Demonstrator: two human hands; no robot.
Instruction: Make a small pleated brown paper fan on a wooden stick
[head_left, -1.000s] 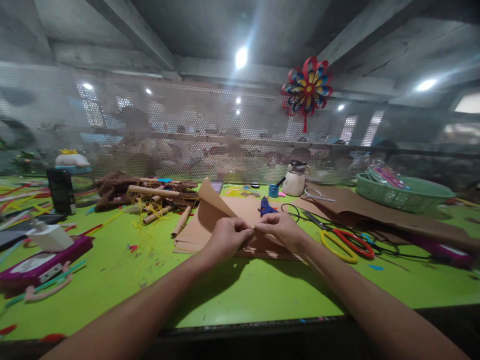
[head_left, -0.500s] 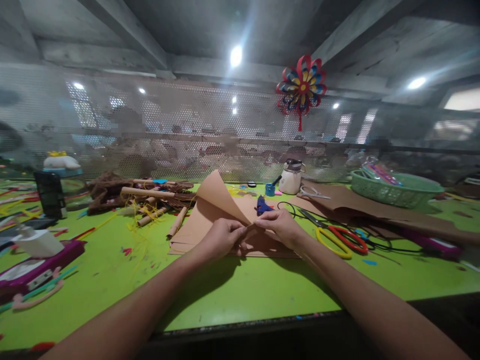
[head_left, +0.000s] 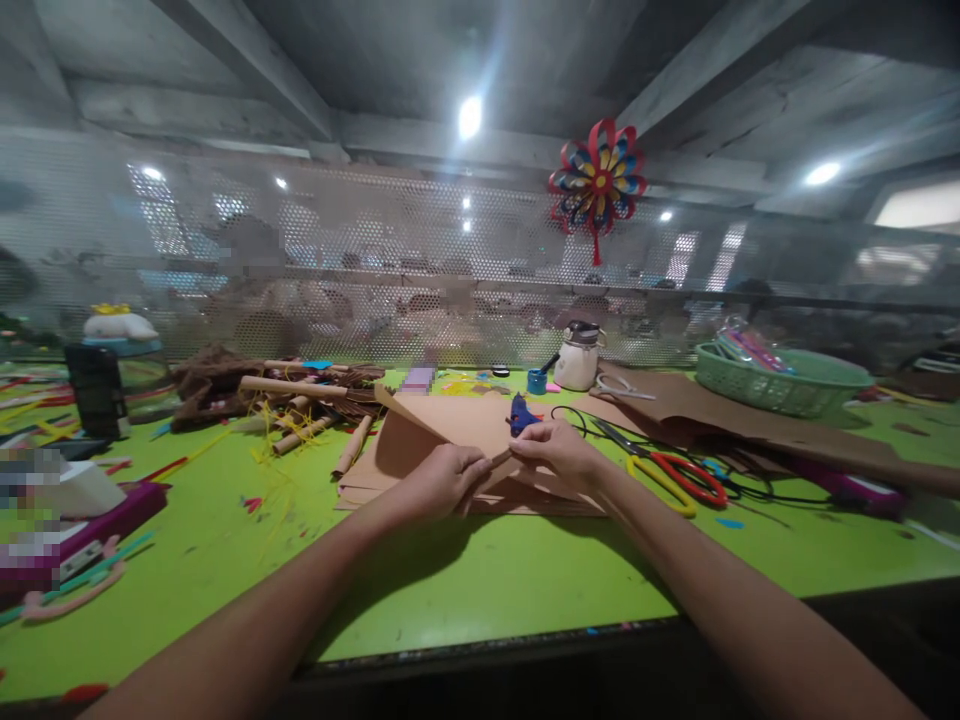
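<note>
A sheet of brown kraft paper (head_left: 465,418) lies over a stack of similar sheets (head_left: 367,492) on the green table. Its near edge is rolled into a narrow strip, and the left corner curls up. My left hand (head_left: 448,480) pinches this rolled edge between thumb and fingers. Close by on the right, my right hand (head_left: 555,450) pinches the same edge with thumb and forefinger. Just behind my right hand stands a blue glue gun (head_left: 523,412), partly hidden by my fingers. Scissors with red and yellow handles (head_left: 660,487) lie right of that hand.
Rolled paper tubes (head_left: 300,388) and yellow strands lie at the left back. A phone (head_left: 96,392) stands beside a purple power strip (head_left: 112,525). A white jar (head_left: 577,360), a blue pot (head_left: 537,381) and a green basket (head_left: 780,380) stand at the back.
The raised paper flap has dropped lower and leans further left. My hands have stayed almost in place, still pinching the edge, with more of the rolled strip showing between them.
</note>
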